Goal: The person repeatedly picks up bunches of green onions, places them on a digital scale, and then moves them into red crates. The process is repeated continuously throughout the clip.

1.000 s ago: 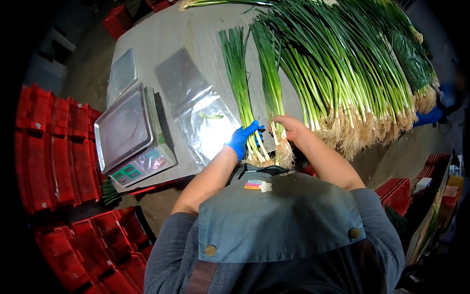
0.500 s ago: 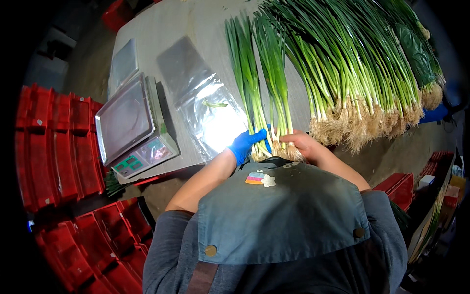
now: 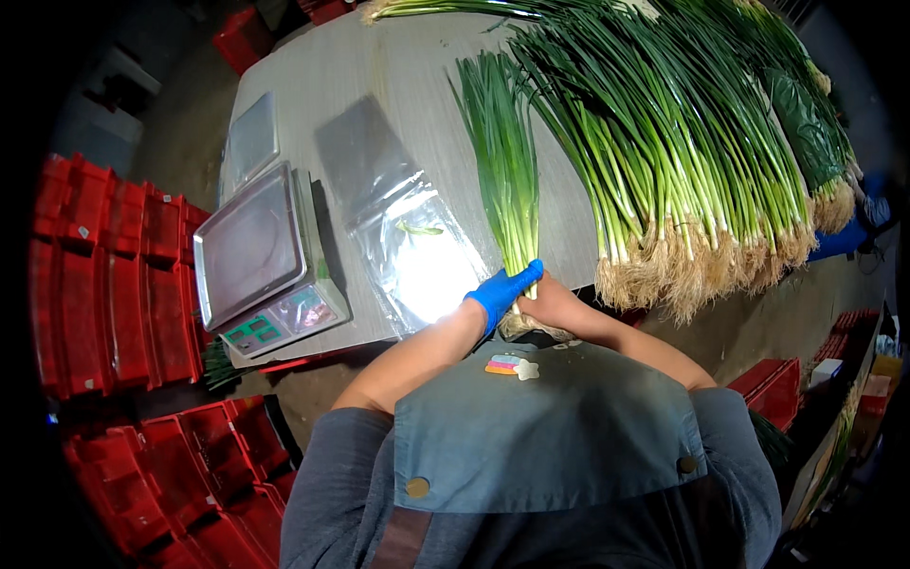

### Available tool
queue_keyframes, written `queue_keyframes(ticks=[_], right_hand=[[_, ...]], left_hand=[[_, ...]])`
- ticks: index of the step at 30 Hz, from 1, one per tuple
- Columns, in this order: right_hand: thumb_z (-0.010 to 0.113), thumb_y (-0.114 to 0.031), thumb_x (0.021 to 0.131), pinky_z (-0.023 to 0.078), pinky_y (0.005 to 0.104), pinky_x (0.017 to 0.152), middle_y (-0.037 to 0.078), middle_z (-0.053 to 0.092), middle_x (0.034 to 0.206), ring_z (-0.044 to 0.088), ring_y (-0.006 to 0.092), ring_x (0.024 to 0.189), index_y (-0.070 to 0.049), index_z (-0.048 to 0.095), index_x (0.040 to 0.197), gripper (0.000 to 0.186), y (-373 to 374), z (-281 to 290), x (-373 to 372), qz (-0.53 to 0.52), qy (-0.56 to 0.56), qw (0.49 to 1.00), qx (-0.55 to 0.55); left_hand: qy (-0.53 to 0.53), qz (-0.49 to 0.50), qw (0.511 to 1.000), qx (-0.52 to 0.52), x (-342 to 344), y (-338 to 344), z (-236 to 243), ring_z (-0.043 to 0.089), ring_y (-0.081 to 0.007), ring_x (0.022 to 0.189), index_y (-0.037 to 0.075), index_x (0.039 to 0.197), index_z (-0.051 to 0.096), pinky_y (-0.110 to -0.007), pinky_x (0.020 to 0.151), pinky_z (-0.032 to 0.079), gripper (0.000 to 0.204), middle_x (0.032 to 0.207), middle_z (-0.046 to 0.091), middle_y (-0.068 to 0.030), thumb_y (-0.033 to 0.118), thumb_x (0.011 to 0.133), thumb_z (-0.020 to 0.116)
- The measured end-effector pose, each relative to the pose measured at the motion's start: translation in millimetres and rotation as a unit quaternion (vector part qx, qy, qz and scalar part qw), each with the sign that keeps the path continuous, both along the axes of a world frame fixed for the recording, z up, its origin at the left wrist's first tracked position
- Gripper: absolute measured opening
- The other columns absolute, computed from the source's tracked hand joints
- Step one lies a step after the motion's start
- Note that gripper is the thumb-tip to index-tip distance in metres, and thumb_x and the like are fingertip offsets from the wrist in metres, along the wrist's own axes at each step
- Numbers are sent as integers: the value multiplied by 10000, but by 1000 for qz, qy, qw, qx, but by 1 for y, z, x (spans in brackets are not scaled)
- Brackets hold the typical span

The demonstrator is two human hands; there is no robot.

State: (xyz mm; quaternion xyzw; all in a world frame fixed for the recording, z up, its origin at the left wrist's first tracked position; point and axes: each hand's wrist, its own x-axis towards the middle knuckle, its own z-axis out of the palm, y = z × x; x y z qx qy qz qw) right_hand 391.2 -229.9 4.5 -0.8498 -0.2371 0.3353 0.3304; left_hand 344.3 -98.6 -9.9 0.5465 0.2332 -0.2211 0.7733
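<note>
One bunch of green onions (image 3: 502,156) lies on the table in front of me, its green tops pointing away and its root end close to my apron. My left hand (image 3: 507,292), in a blue glove, is wrapped round the white stems just above the roots. Bare, my right hand (image 3: 552,305) grips the same bunch from the right, its fingertips partly hidden behind the stems. Left of the bunch lie clear plastic bags (image 3: 379,204), with a loose bit of green leaf (image 3: 419,229) on top.
A large pile of green onions (image 3: 682,152) with shaggy roots covers the table's right side. At the left stand a weighing scale (image 3: 251,247) and a clear flat stack (image 3: 254,137). Red crates (image 3: 104,275) are stacked left of the table (image 3: 417,76); another red crate (image 3: 770,391) is at right.
Two separate bundles of green onions have come together into one bunch between my hands. My right hand has moved left, up against my left hand. The view has shifted slightly.
</note>
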Motion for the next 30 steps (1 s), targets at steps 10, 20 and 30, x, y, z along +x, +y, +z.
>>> queue_keyframes(ticks=[10,20,30], right_hand=[[629,-334,843,494,310,734,114,678,911,635,162,825,-54,466,1300,561,-56,61,70,213,188,959,-19],[686,-191,700,491,413,796,165,515,1012,537,319,967,13,430,1275,662,-63,-5,76,-70,-375,885,-267],[725,-226,629,507,426,777,252,576,974,606,386,890,35,535,996,489,-49,-15,87,-136,-250,932,-225]], left_hand=[[51,119,966,-223,4,4,-8,625,-228,718,10,1084,571,-355,622,526,400,859,627,-122,281,811,681],[37,81,976,-198,0,11,-31,641,-244,804,49,1087,541,-377,692,542,370,897,637,-133,263,818,680],[31,77,979,-185,-1,9,-26,639,-239,793,51,1072,534,-379,660,547,377,907,635,-135,289,817,679]])
